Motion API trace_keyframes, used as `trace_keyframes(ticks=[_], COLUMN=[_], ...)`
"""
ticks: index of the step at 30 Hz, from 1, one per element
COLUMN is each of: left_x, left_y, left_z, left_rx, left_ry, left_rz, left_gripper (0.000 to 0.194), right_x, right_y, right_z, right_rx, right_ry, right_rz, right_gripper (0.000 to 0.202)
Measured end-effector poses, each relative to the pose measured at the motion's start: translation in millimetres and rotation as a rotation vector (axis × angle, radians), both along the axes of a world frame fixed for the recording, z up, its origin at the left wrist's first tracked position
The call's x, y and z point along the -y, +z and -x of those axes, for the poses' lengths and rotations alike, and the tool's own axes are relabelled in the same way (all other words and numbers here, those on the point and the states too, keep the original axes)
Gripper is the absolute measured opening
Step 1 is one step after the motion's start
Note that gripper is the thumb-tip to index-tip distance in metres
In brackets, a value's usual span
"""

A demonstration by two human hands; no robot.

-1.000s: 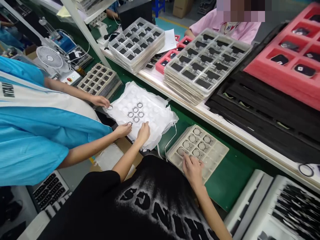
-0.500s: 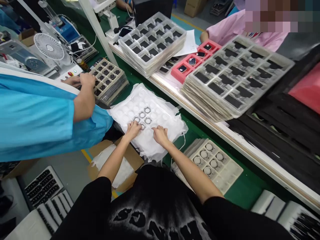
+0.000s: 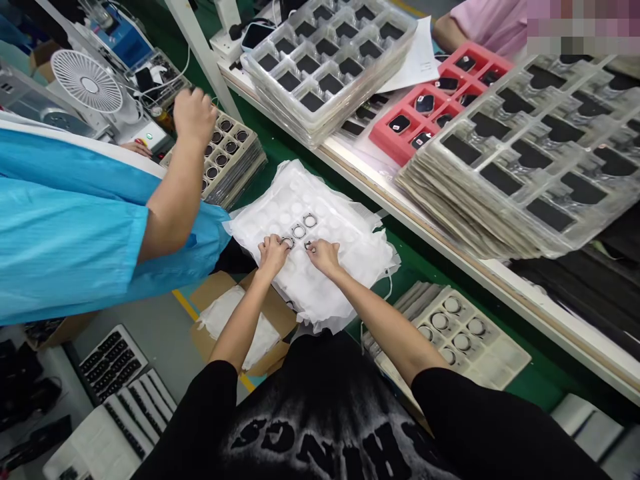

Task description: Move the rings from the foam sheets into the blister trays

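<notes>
In front of me lies a tray [image 3: 350, 267] covered in white, wrinkled sheeting with round hollows. A short row of dark-rimmed round watch frames, a far one [image 3: 310, 220] and a middle one [image 3: 299, 231], sits on it. My left hand [image 3: 273, 255] has its fingertips closed at the edge of a nearer round watch frame [image 3: 289, 243]. My right hand [image 3: 324, 257] pinches another round watch frame [image 3: 309, 246] between thumb and finger, just right of the left hand. Both palms face down, and my fingers partly cover these two frames.
A stack of beige trays [image 3: 500, 360] with round pieces stands at right. Clear tray stacks [image 3: 320, 113] and a red tray [image 3: 393, 143] occupy the raised shelf [image 3: 360, 180]. A co-worker's blue sleeve [image 3: 75, 233] is close on the left. An open carton [image 3: 205, 293] lies below.
My right hand has moved to a round watch frame and pinched it. My left hand has shifted to the row's near end; one frame no longer shows. The co-worker's hand has risen from their tray.
</notes>
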State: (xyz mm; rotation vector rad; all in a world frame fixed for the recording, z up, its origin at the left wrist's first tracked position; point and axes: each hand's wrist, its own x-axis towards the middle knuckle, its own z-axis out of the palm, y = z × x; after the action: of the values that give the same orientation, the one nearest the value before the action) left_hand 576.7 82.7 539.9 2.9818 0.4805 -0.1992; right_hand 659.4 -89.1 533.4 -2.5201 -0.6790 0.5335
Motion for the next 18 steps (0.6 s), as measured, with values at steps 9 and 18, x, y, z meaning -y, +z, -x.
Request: trace_keyframes(ticks=[9, 18], left_x=[-1.1, -5.9], left_y=[2.4, 1.7], left_z=[4.9, 9.4], left_rx=[0.041, 0.177], left_ry=[0.066, 0.230], left_rz=[0.088, 0.247], left_gripper=[0.028, 0.026], right_x=[-53.2, -46.0], right_y=[6.4, 12.4], right_z=[-17.2, -31.2], right_rx=[0.144, -0.167], right_ry=[0.065, -0.085], right_rz=[0.046, -0.075], right_gripper=[0.028, 0.023])
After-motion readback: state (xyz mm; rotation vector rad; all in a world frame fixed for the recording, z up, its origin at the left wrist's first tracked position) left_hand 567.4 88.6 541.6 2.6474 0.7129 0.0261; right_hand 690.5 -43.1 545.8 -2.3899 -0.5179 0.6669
